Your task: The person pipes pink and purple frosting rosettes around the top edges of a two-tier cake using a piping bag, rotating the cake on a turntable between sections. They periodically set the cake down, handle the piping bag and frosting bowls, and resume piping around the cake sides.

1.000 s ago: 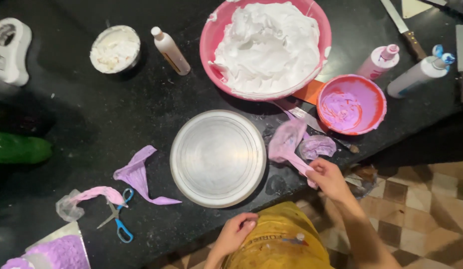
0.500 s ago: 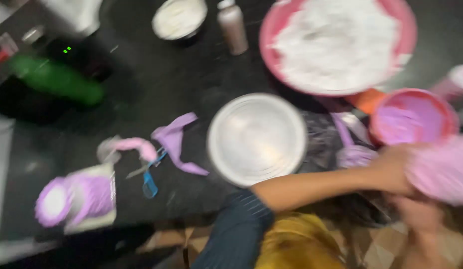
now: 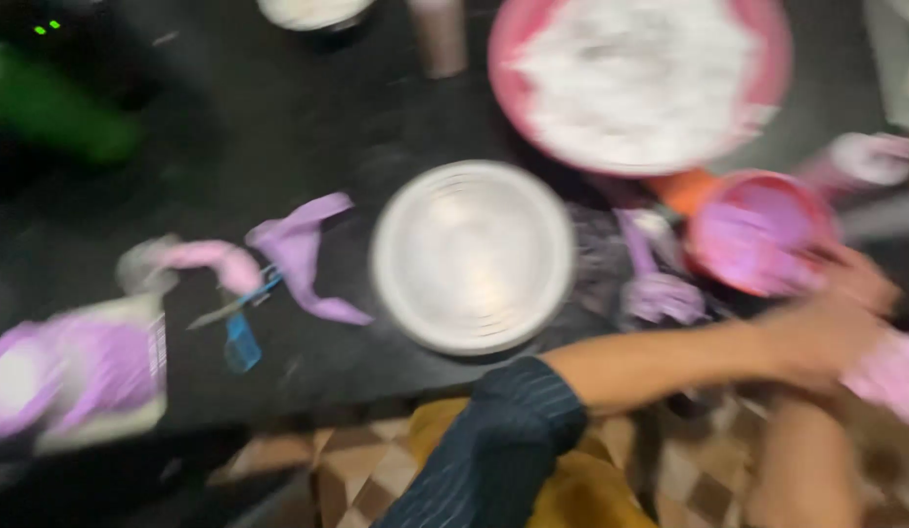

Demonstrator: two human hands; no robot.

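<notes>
The view is heavily blurred. My left hand (image 3: 824,337), on a dark striped sleeve, reaches across my body to the right and appears closed on a pink piping bag (image 3: 892,376) off the counter's edge. My right hand (image 3: 858,279) rises from below beside it, fingers close to a small pink bowl (image 3: 704,235) of purple cream; its grip is not discernible. A round metal plate (image 3: 474,256) lies bare at the centre of the black counter (image 3: 229,127). Behind it stands a large pink bowl (image 3: 501,68) of white cream.
A purple bag (image 3: 303,249), blue scissors (image 3: 241,337) and a purple-filled bag on a tray (image 3: 73,372) lie at the left. A green bottle (image 3: 58,112) sits far left, another bottle (image 3: 440,34) at the back. A smeared bag (image 3: 660,293) lies beside the plate.
My left arm has swung from my lap across to the right to meet my right hand and the pink bag. The bag has come off the counter. The camera has shifted.
</notes>
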